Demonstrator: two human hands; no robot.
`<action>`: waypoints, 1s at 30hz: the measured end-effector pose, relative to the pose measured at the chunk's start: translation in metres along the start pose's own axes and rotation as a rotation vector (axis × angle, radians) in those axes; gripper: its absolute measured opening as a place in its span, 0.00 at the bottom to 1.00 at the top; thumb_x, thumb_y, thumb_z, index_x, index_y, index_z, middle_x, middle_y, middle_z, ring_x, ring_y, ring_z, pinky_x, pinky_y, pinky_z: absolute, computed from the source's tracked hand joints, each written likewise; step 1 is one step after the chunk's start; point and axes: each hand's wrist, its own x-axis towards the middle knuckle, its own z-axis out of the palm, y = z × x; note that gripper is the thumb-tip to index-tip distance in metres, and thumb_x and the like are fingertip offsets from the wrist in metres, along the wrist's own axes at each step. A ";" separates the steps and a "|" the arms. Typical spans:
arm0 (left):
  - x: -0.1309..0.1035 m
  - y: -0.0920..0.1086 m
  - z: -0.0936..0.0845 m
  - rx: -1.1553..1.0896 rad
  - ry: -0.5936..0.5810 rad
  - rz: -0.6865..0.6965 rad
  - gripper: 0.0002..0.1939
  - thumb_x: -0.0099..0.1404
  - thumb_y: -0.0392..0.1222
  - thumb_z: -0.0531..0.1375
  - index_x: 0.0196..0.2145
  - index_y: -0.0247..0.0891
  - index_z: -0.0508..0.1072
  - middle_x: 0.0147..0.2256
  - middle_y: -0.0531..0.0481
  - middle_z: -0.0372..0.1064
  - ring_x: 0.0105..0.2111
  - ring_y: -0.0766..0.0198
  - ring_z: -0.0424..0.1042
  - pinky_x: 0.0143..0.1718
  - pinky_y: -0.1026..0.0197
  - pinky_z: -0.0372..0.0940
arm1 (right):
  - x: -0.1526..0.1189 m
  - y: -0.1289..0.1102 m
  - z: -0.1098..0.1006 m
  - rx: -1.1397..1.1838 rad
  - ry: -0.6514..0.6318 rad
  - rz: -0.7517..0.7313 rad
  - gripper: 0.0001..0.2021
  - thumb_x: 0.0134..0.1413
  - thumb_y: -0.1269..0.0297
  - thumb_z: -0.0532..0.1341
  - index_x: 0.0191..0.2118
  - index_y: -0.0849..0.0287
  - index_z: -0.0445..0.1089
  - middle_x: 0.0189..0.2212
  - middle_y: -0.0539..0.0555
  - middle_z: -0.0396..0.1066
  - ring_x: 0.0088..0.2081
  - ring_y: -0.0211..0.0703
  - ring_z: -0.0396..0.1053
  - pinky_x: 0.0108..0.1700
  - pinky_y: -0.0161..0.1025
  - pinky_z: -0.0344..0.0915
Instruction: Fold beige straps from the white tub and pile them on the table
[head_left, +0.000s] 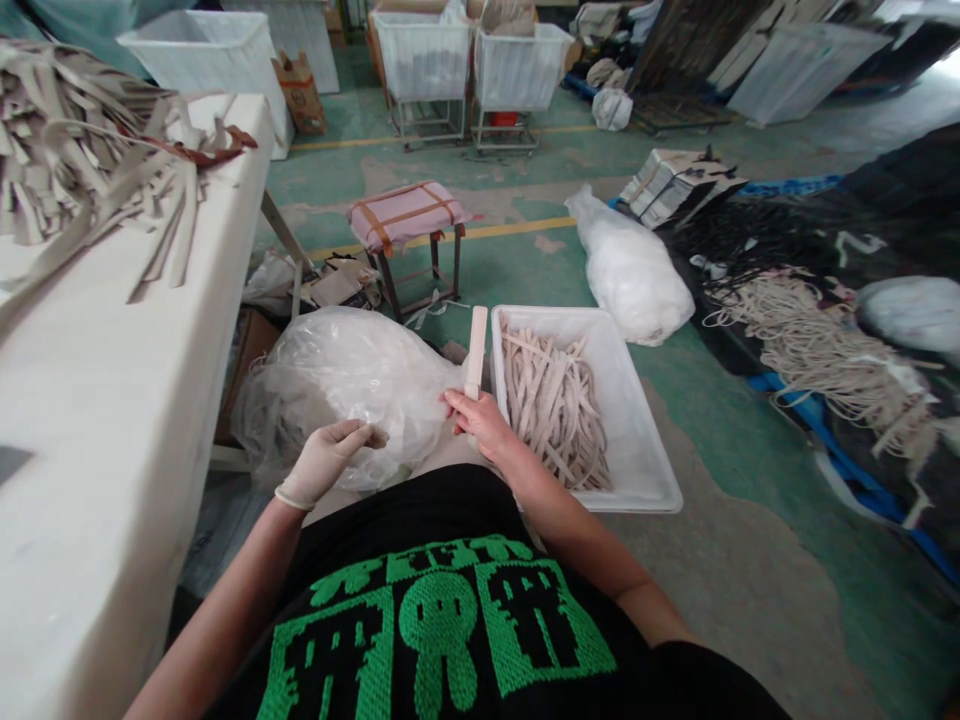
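Note:
My right hand is bare and closed around the lower end of a flat beige strip, which sticks up from the fingers. My left hand wears a pale glove with the fingertips poking out. Its thumb and fingers are pressed together; whatever they pinch, if anything, I cannot make out. Just behind that hand lies a big clear plastic bag, its contents hard to see. Close by on the right of my right hand stands a white plastic tub holding a heap of beige strips.
On the left, a white-topped table bears a pile of beige strips. Ahead is a stool with a pink cover. A stuffed white bag lies on the floor. Bundled cords are at right, and wheeled bins stand behind.

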 end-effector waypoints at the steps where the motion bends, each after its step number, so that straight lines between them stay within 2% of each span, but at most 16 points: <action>1: 0.003 -0.004 -0.002 -0.027 0.020 -0.003 0.20 0.55 0.59 0.64 0.27 0.38 0.81 0.32 0.43 0.81 0.37 0.52 0.79 0.48 0.54 0.71 | -0.001 -0.004 -0.004 -0.027 0.017 -0.044 0.20 0.44 0.49 0.70 0.35 0.64 0.78 0.20 0.47 0.67 0.18 0.28 0.53 0.21 0.30 0.58; 6: 0.026 -0.033 -0.017 -0.069 0.112 -0.056 0.26 0.52 0.64 0.64 0.29 0.34 0.81 0.34 0.40 0.81 0.38 0.49 0.80 0.49 0.50 0.72 | -0.012 -0.024 -0.022 -0.095 0.005 -0.124 0.22 0.46 0.45 0.68 0.35 0.63 0.78 0.16 0.46 0.63 0.19 0.31 0.58 0.22 0.31 0.58; 9: 0.040 -0.046 -0.031 0.210 0.077 -0.124 0.24 0.55 0.64 0.61 0.28 0.38 0.81 0.29 0.41 0.80 0.37 0.46 0.80 0.46 0.50 0.72 | -0.019 -0.030 -0.027 -0.106 0.006 -0.130 0.23 0.46 0.44 0.68 0.35 0.63 0.78 0.16 0.46 0.64 0.18 0.32 0.58 0.22 0.32 0.59; 12: 0.046 -0.039 -0.044 0.534 -0.017 -0.126 0.15 0.52 0.55 0.65 0.30 0.43 0.83 0.22 0.43 0.76 0.37 0.40 0.79 0.45 0.48 0.69 | -0.022 -0.029 -0.028 -0.156 -0.029 -0.146 0.21 0.50 0.46 0.66 0.36 0.63 0.79 0.16 0.46 0.64 0.17 0.32 0.58 0.22 0.33 0.59; 14: 0.044 -0.025 -0.046 0.568 -0.072 -0.081 0.14 0.51 0.54 0.66 0.33 0.45 0.84 0.22 0.44 0.75 0.38 0.37 0.78 0.46 0.47 0.68 | -0.023 -0.028 -0.026 -0.219 -0.061 -0.176 0.20 0.53 0.48 0.65 0.37 0.63 0.79 0.16 0.46 0.64 0.18 0.32 0.59 0.22 0.32 0.59; 16: 0.037 -0.007 -0.037 0.518 -0.148 -0.046 0.19 0.56 0.60 0.62 0.32 0.44 0.84 0.26 0.44 0.78 0.39 0.40 0.78 0.47 0.48 0.68 | -0.025 -0.027 -0.021 -0.290 -0.086 -0.222 0.19 0.56 0.50 0.63 0.39 0.63 0.80 0.17 0.47 0.66 0.19 0.33 0.61 0.24 0.32 0.60; 18: 0.029 0.009 -0.015 0.348 -0.262 -0.034 0.29 0.61 0.68 0.55 0.31 0.42 0.83 0.32 0.43 0.80 0.40 0.45 0.79 0.50 0.50 0.68 | -0.029 -0.029 -0.014 -0.359 -0.104 -0.287 0.18 0.58 0.52 0.62 0.41 0.61 0.80 0.19 0.48 0.69 0.21 0.34 0.63 0.25 0.32 0.62; 20: 0.023 0.020 0.015 0.032 -0.451 -0.041 0.35 0.62 0.73 0.50 0.37 0.39 0.83 0.41 0.40 0.81 0.45 0.47 0.78 0.54 0.49 0.67 | -0.034 -0.034 -0.007 -0.431 -0.129 -0.375 0.15 0.59 0.55 0.61 0.42 0.58 0.80 0.23 0.50 0.73 0.24 0.36 0.67 0.29 0.34 0.66; 22: 0.022 0.026 0.045 -0.282 -0.568 -0.072 0.38 0.62 0.74 0.50 0.41 0.38 0.81 0.44 0.38 0.79 0.48 0.48 0.77 0.56 0.46 0.66 | -0.041 -0.037 -0.001 -0.516 -0.181 -0.481 0.12 0.59 0.60 0.60 0.40 0.57 0.81 0.30 0.52 0.77 0.30 0.40 0.71 0.36 0.37 0.68; 24: 0.024 0.029 0.069 -0.485 -0.562 -0.086 0.33 0.64 0.70 0.52 0.41 0.38 0.80 0.43 0.39 0.79 0.48 0.49 0.77 0.55 0.46 0.67 | -0.048 -0.037 0.001 -0.610 -0.249 -0.557 0.11 0.56 0.67 0.60 0.38 0.55 0.81 0.34 0.53 0.79 0.36 0.42 0.74 0.42 0.39 0.69; 26: 0.028 0.032 0.080 -0.592 -0.495 -0.090 0.25 0.64 0.63 0.57 0.39 0.38 0.79 0.41 0.42 0.80 0.46 0.50 0.77 0.53 0.49 0.69 | -0.053 -0.032 -0.001 -0.672 -0.294 -0.584 0.13 0.51 0.72 0.59 0.37 0.55 0.81 0.34 0.52 0.78 0.37 0.44 0.74 0.44 0.40 0.69; 28: 0.033 0.035 0.080 -0.677 -0.410 -0.108 0.19 0.62 0.57 0.62 0.37 0.37 0.78 0.40 0.43 0.80 0.42 0.52 0.77 0.50 0.52 0.71 | -0.055 -0.023 -0.007 -0.646 -0.274 -0.566 0.14 0.51 0.72 0.60 0.40 0.55 0.80 0.36 0.52 0.78 0.38 0.44 0.74 0.45 0.41 0.69; 30: 0.038 0.038 0.075 -0.767 -0.311 -0.119 0.18 0.59 0.54 0.66 0.36 0.35 0.78 0.38 0.43 0.80 0.40 0.54 0.78 0.48 0.52 0.71 | -0.052 -0.015 -0.014 -0.518 -0.168 -0.508 0.14 0.55 0.67 0.60 0.46 0.55 0.79 0.37 0.53 0.79 0.37 0.43 0.73 0.40 0.39 0.70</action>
